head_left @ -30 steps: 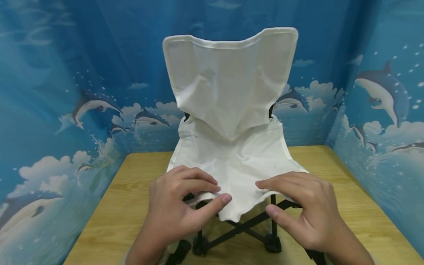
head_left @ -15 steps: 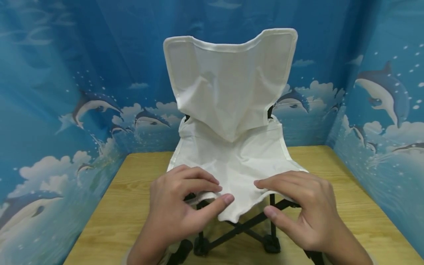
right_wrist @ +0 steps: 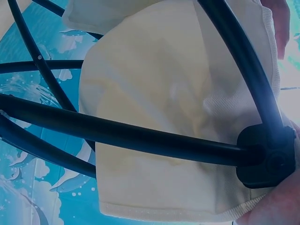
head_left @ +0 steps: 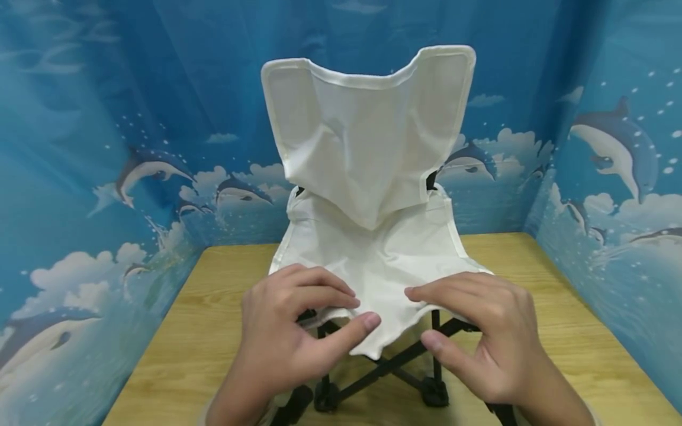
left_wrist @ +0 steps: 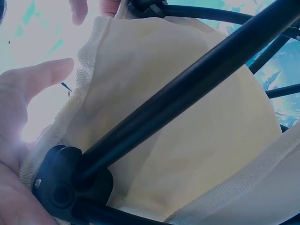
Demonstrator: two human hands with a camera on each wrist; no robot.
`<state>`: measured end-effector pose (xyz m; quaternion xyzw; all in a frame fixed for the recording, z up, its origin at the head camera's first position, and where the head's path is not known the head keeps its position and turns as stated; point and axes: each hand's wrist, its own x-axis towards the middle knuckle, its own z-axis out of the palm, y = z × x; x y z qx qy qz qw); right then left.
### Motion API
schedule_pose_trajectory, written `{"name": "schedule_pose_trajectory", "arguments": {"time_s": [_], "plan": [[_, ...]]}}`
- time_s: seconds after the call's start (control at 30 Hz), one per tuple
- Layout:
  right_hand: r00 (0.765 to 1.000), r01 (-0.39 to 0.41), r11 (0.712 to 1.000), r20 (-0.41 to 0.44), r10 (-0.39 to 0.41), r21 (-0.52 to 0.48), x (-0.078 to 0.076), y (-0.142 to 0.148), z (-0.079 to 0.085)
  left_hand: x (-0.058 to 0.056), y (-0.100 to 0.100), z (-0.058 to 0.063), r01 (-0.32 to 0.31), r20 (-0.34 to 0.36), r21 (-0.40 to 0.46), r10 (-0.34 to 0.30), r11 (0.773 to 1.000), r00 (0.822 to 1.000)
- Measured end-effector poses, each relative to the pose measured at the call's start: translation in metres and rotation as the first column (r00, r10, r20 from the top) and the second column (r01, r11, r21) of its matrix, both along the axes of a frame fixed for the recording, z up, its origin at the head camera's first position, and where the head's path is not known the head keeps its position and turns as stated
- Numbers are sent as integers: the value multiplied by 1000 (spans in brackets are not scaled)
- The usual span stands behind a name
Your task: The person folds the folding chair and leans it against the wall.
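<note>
A small folding chair with a white fabric seat (head_left: 373, 266) and backrest (head_left: 367, 142) stands facing me in the head view. Over its front left corner lies my left hand (head_left: 290, 325), fingers on the fabric and thumb spread toward the middle. My right hand (head_left: 487, 331) rests likewise on the front right corner, its thumb below the seat edge. Between them the front hem droops to a point. From below, the left wrist view shows a black corner joint (left_wrist: 72, 183) beside my palm. A matching joint (right_wrist: 267, 157) sits against the right hand in the right wrist view.
Crossed black legs (head_left: 386, 370) support the chair, with a black foot (head_left: 436, 391) at the lower right. It stands on a wood-grain tabletop (head_left: 213, 307). A blue curtain (head_left: 186, 89) printed with dolphins surrounds the back and sides.
Both hands have shifted slightly toward each other on the seat corners. The chair's feet stand a little closer together, and the backrest's top edge dips slightly more.
</note>
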<state>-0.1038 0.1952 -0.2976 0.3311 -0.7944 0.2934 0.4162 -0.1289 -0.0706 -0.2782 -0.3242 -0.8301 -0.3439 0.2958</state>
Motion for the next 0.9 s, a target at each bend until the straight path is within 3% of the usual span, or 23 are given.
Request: {"name": "schedule_pose_trajectory", "arguments": {"time_s": [0.4, 0.9], "plan": [[999, -25, 999, -29, 24, -27, 0, -6, 4, 3, 5, 5, 0, -22, 8, 0, 1000, 1000], [997, -50, 997, -62, 47, -61, 0, -12, 6, 8, 11, 12, -9, 1, 10, 9, 1000, 1000]]}}
